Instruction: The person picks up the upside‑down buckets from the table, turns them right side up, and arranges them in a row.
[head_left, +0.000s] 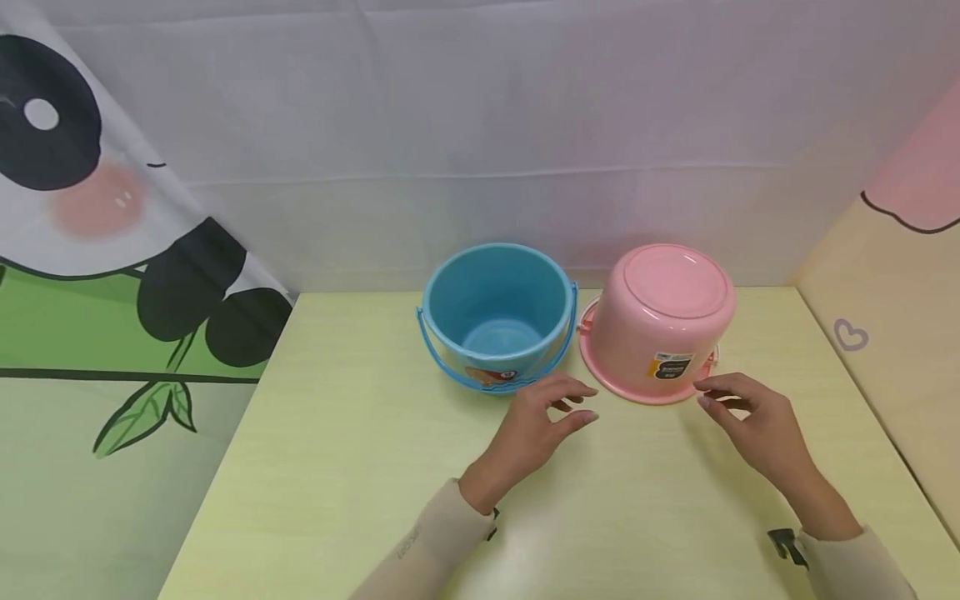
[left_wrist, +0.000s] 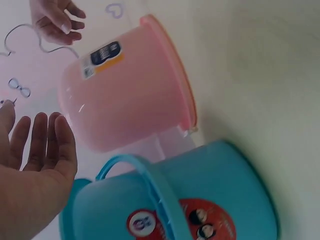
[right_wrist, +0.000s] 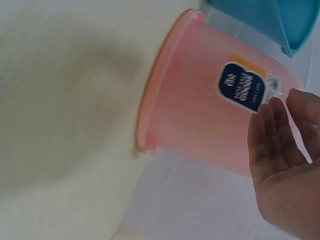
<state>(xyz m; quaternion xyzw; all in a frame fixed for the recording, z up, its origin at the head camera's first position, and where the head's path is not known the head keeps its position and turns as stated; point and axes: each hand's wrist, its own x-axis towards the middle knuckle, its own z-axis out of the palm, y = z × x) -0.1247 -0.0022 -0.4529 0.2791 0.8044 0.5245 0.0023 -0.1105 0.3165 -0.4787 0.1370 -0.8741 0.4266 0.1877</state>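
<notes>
A blue bucket stands upright near the back of the table, its handle lowered toward the front. To its right a pink bucket sits upside down, rim on the table, with a label on its side. My left hand hovers in front of the two buckets, fingers loosely bent and holding nothing. In front of the pink bucket's right side, my right hand is raised, its fingers relaxed and empty. The right wrist view shows that hand beside the pink bucket. Round red stickers mark the blue bucket in the left wrist view.
The pale yellow table reaches back to a whitish cloth wall. A printed panda panel stands at the left. On the right is a cream and pink panel with a small heart.
</notes>
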